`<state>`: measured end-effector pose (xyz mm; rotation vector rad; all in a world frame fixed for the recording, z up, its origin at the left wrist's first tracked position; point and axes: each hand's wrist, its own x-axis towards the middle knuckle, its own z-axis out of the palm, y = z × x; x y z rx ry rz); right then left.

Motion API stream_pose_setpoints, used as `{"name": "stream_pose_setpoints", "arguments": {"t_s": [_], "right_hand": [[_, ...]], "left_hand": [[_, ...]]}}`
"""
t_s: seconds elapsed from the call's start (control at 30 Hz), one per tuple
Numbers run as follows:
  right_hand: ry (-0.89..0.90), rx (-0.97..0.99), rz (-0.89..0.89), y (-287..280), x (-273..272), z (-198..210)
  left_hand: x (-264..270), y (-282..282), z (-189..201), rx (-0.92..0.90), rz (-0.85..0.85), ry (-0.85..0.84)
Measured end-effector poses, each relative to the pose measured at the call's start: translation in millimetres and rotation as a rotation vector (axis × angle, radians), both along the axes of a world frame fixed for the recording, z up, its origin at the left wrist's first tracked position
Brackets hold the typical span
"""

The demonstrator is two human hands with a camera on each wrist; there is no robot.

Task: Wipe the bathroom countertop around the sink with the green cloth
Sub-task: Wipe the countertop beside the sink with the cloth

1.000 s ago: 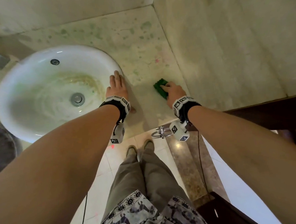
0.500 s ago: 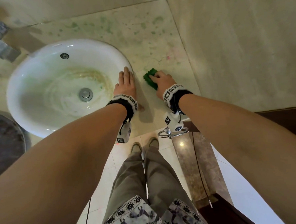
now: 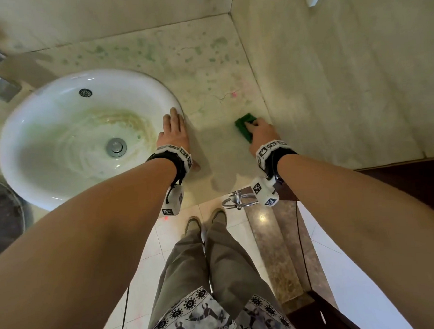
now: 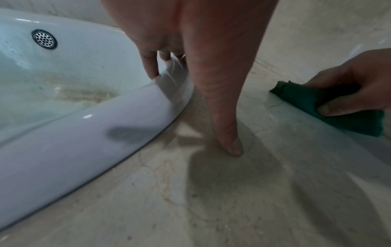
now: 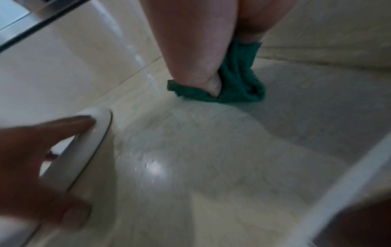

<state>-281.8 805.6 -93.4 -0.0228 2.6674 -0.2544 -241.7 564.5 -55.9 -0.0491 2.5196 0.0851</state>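
- Sinks: one (image 3: 66, 137), white, set in the table (image 3: 206, 71).
- Drains: one (image 3: 116, 147) at the basin bottom.
- Overflow holes: one (image 3: 85, 92) on the basin wall.
- Green cloths: one (image 3: 244, 129).
- Hands: two, a left hand (image 3: 173, 134) and a right hand (image 3: 262, 134).
- Wrist bands: two (image 3: 175, 154), one per wrist.
- Shoes: two (image 3: 192, 224) on the floor.
- Metal rings: one (image 3: 238, 201) below the table edge.

Left hand (image 3: 173, 134) flat, fingers straight; right hand (image 3: 260, 132) curled, gripping.
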Motion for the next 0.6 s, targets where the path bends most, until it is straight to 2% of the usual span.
{"name": "stream_pose_setpoints", "arguments": {"t_s": [0.07,0.17,0.27,0.3,0.37,0.47,0.6], "right_hand": [[0.030,0.090,-0.084,2,-13,6],[0.043,0.255,-0.110,-11,-37,0],[0.040,0.269,-0.170,-23,-57,-8],[0.006,0.273,-0.141,-27,-63,-6],[-0.023,0.159,-0.147,-29,-80,-2],[0.015,0.116,-0.129,-37,-100,9],[-0.039,-0.124,-0.045,-57,-103,16]], "left_hand": [[0,0,-1,0.000,-0.001,0.002],[0,0,-1,-0.013,-0.014,0.011],[-1,0,-2,-0.020,-0.022,0.009],[-1,0,-4,-0.015,-0.019,0.009],[-1,-2,-6,-0.013,-0.019,0.016],[-1,-4,-11,-0.021,-0.027,0.026],[-2,-4,-12,-0.034,-0.023,0.025]]}}
